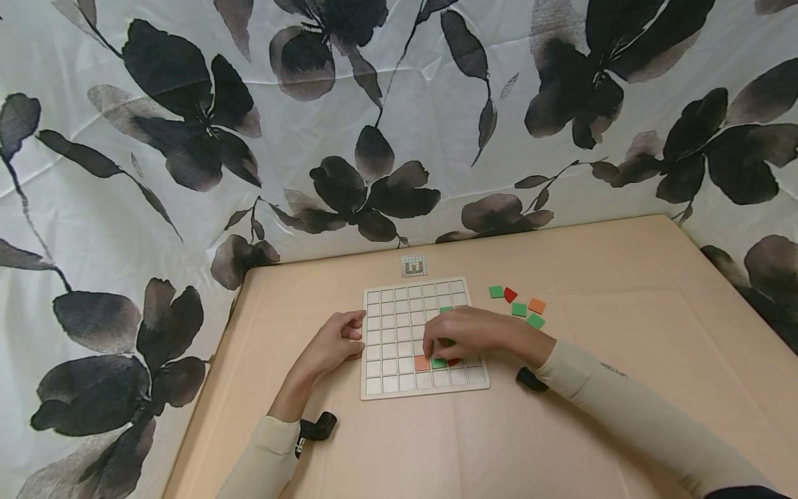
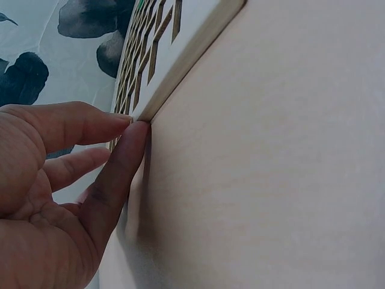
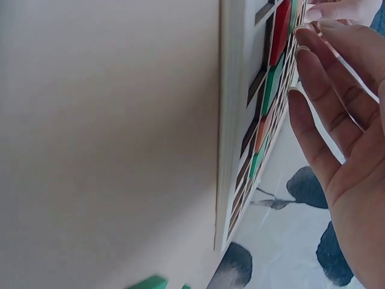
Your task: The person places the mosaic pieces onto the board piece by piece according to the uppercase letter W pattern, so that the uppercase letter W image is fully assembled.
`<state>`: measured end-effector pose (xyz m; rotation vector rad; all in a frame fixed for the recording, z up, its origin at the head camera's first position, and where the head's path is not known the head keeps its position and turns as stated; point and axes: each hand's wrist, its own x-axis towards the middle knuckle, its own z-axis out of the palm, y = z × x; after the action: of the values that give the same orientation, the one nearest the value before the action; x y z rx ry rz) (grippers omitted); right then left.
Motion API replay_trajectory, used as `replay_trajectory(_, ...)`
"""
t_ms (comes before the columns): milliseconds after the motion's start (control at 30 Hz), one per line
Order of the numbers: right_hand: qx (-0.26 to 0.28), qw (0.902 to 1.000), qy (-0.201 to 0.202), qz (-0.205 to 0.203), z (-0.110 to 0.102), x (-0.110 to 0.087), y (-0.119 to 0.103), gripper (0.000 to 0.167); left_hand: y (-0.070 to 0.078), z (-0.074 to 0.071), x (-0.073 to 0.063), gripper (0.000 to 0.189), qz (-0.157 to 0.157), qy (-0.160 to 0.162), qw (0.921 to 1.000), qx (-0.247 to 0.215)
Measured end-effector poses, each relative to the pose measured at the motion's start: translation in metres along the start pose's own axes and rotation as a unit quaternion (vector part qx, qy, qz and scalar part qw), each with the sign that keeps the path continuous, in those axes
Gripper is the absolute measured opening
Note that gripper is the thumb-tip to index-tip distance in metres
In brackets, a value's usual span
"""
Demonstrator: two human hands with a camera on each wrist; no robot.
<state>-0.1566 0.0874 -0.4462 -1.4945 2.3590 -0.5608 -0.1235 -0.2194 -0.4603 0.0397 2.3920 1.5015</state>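
Note:
A white grid board point(image 1: 386, 391) with square cells lies on the table. At its left edge my left hand point(image 1: 337, 341) pinches the rim between thumb and finger; in the left wrist view the thumb point(image 2: 123, 162) meets the board's side. My right hand point(image 1: 464, 331) is over the board, fingertips down beside an orange tile point(image 1: 422, 362) and a green tile point(image 1: 438, 363). A red tile point(image 1: 453, 362) shows partly beneath the hand. Another green tile point(image 1: 445, 309) sits higher on the board. The right wrist view shows gently bent fingers point(image 3: 313, 126) and nothing visible between them.
Right of the board lie loose tiles: several green ones point(image 1: 519, 310), an orange one point(image 1: 537, 305) and a red one point(image 1: 510, 295). A small gridded pattern card point(image 1: 414, 266) is behind the board. A floral cloth point(image 1: 399, 104) hangs at the table's back edge.

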Motion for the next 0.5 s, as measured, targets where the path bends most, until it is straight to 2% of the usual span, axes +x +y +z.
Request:
replay_trajectory(300, 0.0, 0.9992, 0.026, 0.03, -0.004, -0.021, 0.011, 0.008, -0.002, 0.0, 0.002, 0.071, 0.002, -0.002, 1.0, 0.0)
replay_trajectory(500, 0.023, 0.9983, 0.045, 0.03, -0.009, -0.033, 0.021, 0.011, -0.001, 0.0, 0.001, 0.071, 0.002, 0.0, 1.0, -0.003)
